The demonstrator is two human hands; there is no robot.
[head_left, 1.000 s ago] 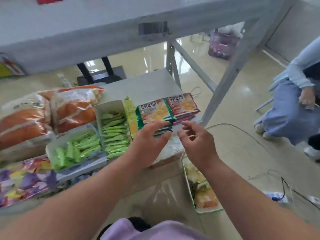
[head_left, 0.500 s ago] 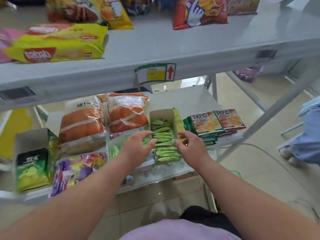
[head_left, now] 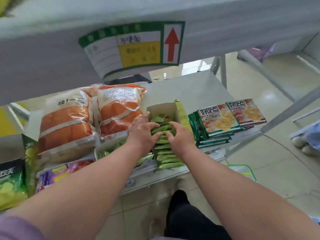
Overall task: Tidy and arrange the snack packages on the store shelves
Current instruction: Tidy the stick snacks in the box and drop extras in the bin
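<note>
An open cardboard box (head_left: 162,108) stands on the lower shelf (head_left: 195,87), filled with a row of small green snack packets (head_left: 167,159). My left hand (head_left: 143,131) and my right hand (head_left: 181,136) both rest on the packets in the middle of the box, fingertips bent down onto them and close together. Neither hand lifts a packet. Right of the box lie two stacks of flat biscuit packs, one green-edged (head_left: 218,121) and one red-edged (head_left: 246,111).
Two big orange bread bags (head_left: 65,122) lie left of the box. A second box of green packets (head_left: 107,151), a purple candy bag (head_left: 52,174) and a green chip bag (head_left: 10,181) sit nearer me. The upper shelf edge with a price label (head_left: 133,47) hangs overhead. A green basket (head_left: 242,170) is on the floor.
Both hands left the biscuit stacks, moved left to the box and reached deeper onto the green packets. The camera moved closer under the upper shelf.
</note>
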